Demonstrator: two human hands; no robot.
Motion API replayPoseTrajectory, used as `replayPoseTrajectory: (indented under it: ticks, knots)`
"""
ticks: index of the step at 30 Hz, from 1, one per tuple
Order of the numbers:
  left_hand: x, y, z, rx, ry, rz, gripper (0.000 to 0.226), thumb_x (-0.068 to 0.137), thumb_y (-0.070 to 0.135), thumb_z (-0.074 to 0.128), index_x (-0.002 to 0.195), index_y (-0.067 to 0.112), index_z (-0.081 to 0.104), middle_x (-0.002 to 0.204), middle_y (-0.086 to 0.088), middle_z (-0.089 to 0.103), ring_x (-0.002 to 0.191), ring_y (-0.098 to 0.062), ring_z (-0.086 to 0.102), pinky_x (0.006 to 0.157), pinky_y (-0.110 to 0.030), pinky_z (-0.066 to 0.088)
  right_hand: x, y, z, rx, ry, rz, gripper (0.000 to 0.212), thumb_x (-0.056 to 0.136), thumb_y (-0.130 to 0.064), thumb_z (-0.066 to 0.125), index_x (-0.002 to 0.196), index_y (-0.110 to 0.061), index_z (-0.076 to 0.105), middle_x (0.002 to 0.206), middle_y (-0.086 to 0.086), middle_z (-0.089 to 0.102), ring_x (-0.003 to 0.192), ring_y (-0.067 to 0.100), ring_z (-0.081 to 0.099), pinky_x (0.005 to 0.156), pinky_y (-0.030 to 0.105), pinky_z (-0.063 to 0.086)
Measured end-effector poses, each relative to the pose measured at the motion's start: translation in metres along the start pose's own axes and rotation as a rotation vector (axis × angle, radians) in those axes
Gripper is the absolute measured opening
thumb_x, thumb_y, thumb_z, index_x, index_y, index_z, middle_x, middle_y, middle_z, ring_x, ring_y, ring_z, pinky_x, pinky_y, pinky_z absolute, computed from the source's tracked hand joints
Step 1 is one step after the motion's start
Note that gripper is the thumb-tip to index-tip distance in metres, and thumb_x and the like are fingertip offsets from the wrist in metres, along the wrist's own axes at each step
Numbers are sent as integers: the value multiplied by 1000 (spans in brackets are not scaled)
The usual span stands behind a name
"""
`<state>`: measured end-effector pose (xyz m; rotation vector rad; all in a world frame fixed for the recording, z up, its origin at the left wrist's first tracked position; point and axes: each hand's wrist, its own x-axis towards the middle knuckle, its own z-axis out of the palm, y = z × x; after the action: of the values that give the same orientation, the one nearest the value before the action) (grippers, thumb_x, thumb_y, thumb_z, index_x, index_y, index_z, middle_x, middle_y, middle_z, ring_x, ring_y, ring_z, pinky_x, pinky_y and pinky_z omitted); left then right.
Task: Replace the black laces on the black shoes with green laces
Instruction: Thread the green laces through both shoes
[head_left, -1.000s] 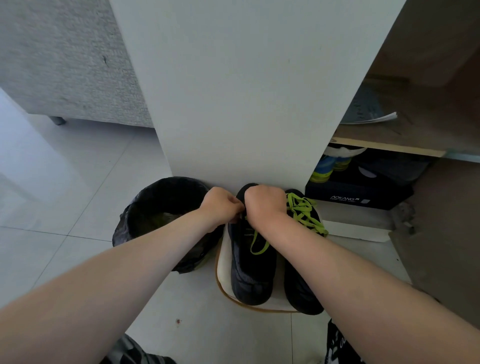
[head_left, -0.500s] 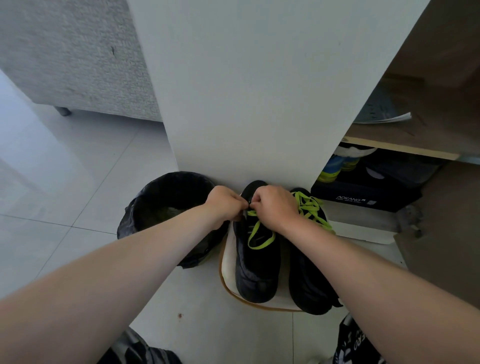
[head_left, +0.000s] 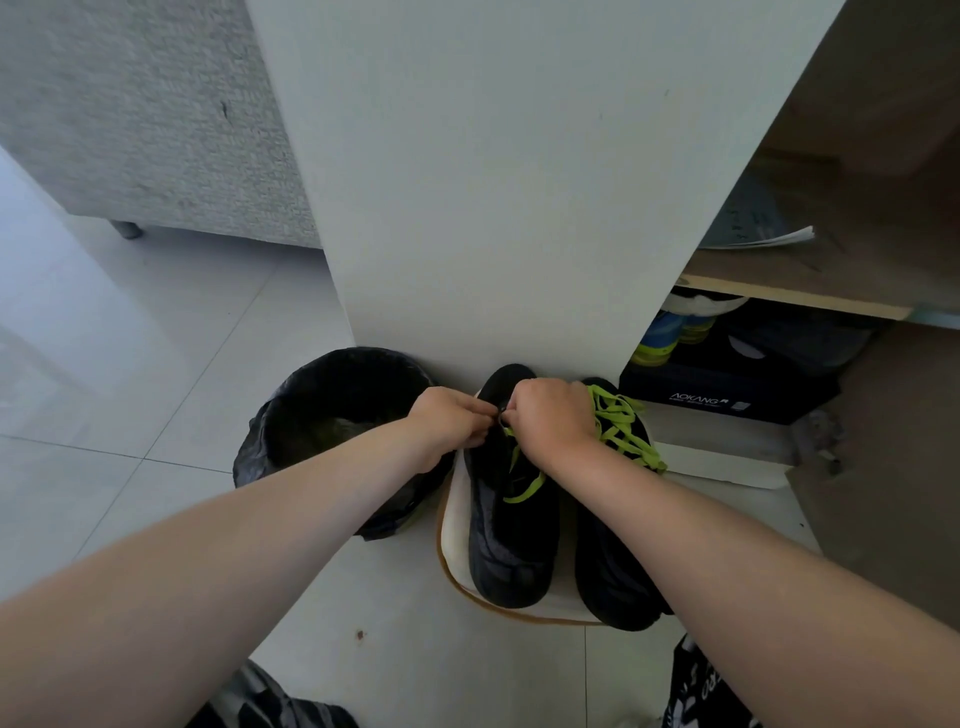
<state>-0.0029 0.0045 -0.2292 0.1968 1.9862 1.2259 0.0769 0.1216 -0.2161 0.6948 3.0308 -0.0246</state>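
Two black shoes stand side by side on a white mat (head_left: 453, 545) against the white panel. The left shoe (head_left: 511, 540) has a green lace (head_left: 524, 491) looping over its tongue. My left hand (head_left: 451, 421) and my right hand (head_left: 553, 421) meet over its upper eyelets, each pinching the lace with curled fingers; the fingertips and the lace ends are hidden. The right shoe (head_left: 613, 577) carries a fully threaded green lace (head_left: 626, 431), partly behind my right wrist.
A bin with a black bag (head_left: 332, 415) stands just left of the shoes. A tall white panel (head_left: 493, 182) rises behind them. At right is a wooden shelf (head_left: 800, 296) with a dark shoebox (head_left: 727, 395) under it. A grey sofa (head_left: 145, 114) is far left.
Both hands stayed on the left shoe's top. The right hand slid slightly right and the loose green loop below it has drawn a little shorter.
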Motion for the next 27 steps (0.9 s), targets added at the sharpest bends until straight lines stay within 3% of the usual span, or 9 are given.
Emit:
replayPoseTrajectory:
  ticks: [5, 10, 13, 18, 22, 27]
  knots:
    - [1, 2, 3, 142, 70, 70, 20, 92, 6, 64, 109, 10, 75, 93, -5, 72, 83, -16, 68, 80, -26, 59, 4, -3, -3, -163, 13, -53, 13, 95, -34, 61, 98, -24, 68, 102, 0, 71, 105, 23, 61, 83, 37, 35]
    - [2, 4, 7, 391, 179, 145, 20, 92, 14, 64, 106, 18, 78, 107, -1, 74, 102, -18, 68, 96, -34, 53, 6, 2, 2, 23, 12, -133, 19, 97, -39, 59, 100, -29, 75, 98, -4, 71, 105, 21, 57, 80, 36, 27]
    - [2, 4, 6, 315, 166, 114, 20, 91, 13, 66, 106, 17, 78, 107, -1, 74, 101, -18, 68, 96, -33, 53, 4, 7, 5, 158, 32, -119, 16, 94, -37, 62, 95, -30, 77, 95, -5, 71, 102, 20, 57, 80, 35, 27]
    - [1, -6, 9, 117, 135, 43, 23, 88, 6, 68, 108, 14, 76, 106, -4, 74, 99, -18, 68, 96, -35, 55, 1, 7, 7, 179, 61, -141, 14, 92, -34, 65, 92, -27, 78, 96, -5, 72, 100, 21, 58, 81, 34, 31]
    - [2, -7, 7, 27, 96, 29, 24, 90, 6, 66, 112, 12, 74, 95, -5, 73, 85, -14, 69, 81, -25, 58, 1, 3, 6, 66, 82, -165, 17, 93, -34, 60, 95, -30, 76, 97, -6, 71, 100, 19, 59, 79, 35, 30]
    - [1, -4, -2, -106, 112, 0, 13, 92, 10, 67, 102, 6, 75, 81, -6, 68, 73, -12, 64, 68, -19, 58, 0, 1, 5, 146, 137, -156, 14, 92, -37, 65, 90, -29, 76, 95, -8, 71, 98, 18, 60, 81, 36, 32]
